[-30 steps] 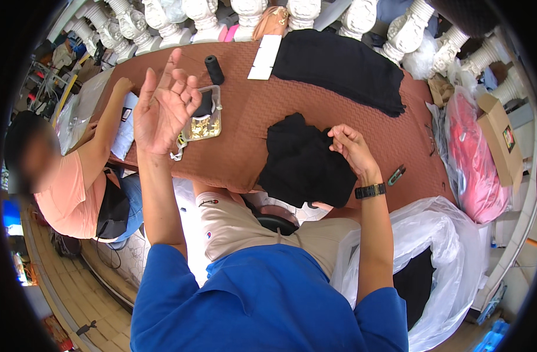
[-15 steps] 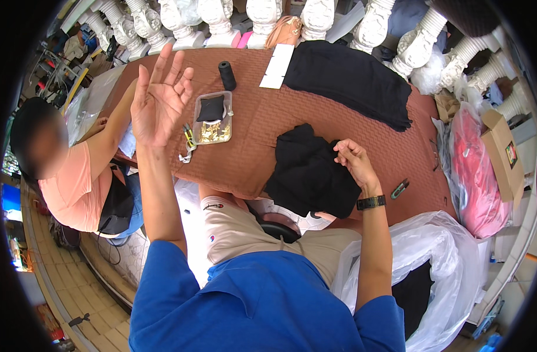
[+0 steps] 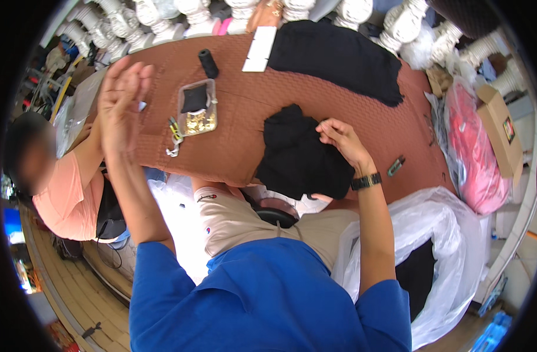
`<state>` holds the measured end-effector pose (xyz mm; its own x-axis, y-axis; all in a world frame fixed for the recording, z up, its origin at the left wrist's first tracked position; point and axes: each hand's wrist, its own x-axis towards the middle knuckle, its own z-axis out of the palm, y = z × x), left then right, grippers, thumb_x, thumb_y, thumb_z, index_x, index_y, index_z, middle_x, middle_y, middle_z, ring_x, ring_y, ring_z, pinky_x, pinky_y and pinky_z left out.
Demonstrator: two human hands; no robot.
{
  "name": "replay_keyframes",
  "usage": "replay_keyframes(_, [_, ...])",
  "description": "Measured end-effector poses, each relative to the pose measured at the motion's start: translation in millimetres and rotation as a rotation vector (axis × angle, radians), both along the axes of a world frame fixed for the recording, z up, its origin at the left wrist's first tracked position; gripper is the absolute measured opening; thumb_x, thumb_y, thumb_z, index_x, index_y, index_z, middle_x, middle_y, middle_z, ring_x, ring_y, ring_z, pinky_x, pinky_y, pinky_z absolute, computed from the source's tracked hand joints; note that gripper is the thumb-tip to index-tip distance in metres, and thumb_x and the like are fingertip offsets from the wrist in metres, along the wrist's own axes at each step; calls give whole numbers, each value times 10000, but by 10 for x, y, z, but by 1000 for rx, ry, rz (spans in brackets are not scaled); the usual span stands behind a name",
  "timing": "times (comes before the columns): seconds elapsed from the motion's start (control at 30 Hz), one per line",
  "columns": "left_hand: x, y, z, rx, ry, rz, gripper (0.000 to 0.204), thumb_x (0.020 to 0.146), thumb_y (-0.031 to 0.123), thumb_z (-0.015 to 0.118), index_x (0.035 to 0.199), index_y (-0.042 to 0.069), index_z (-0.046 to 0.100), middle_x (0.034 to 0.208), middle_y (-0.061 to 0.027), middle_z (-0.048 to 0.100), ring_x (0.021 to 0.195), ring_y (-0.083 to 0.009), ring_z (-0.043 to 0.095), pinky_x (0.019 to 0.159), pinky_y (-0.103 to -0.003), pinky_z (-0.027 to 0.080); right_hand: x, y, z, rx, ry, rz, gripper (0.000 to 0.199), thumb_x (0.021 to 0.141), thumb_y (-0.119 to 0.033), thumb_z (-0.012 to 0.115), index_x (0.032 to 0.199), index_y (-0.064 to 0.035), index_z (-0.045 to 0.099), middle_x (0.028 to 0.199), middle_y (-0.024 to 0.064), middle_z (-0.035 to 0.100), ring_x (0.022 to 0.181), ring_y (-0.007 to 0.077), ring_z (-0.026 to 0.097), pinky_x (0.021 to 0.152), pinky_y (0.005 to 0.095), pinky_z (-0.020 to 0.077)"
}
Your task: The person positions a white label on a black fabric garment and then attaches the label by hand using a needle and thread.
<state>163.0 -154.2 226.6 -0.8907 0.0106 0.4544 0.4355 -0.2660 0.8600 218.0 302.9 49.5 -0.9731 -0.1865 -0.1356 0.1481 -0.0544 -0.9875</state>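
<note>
My left hand (image 3: 125, 100) is raised over the left part of the table, its fingers stretched upward with no object visible in them. My right hand (image 3: 343, 141) is at the upper right edge of a crumpled black cloth (image 3: 303, 161), thumb and fingers pinched together. Whatever may be between those fingertips is too small to make out. The cloth lies bunched at the table's near edge, partly over my lap. Beyond it to the left, a clear plastic tub (image 3: 214, 120) holds a small black cushion (image 3: 194, 100) and several gold-coloured pieces (image 3: 200, 122).
On the brown-covered table (image 3: 233, 152) are a black thread spool (image 3: 208, 63), yellow-handled snips (image 3: 174, 128), a white card (image 3: 259, 50), folded black fabric (image 3: 336, 56) and a green-and-black tool (image 3: 396, 166). A plastic bag (image 3: 456, 246) stands at my right. A co-worker (image 3: 69, 199) sits at left.
My left hand has moved left and its fingers have drawn closer together. The right hand stays pinched by the cloth. The whole view has shifted slightly.
</note>
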Motion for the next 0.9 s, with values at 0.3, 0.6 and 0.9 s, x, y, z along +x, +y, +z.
replay_keyframes(0.3, [286,-1114,356,-125,105,-14,424,997,36,604,1388,-24,452,1226,-97,581,1167,-220,547,1117,-359,383,45,216,-235,647,103,-187,259,945,-204,703,1150,-48,690,1145,133,661,1060,262,633,960,365,481])
replay_keyframes(0.6, [470,-1777,446,78,29,-161,329,976,-15,606,1254,-93,450,1176,-97,476,1115,-188,469,1102,-327,353,286,163,-204,975,89,-103,215,870,-176,774,961,-41,633,1068,180,602,1097,386,594,943,458,475])
replay_keyframes(0.9, [725,-1825,309,119,-5,-55,450,937,-77,616,1325,-81,388,1173,-89,428,1041,-189,428,1016,-309,375,270,502,-95,810,138,-313,193,928,-183,690,891,-2,635,905,181,660,857,312,664,774,413,517])
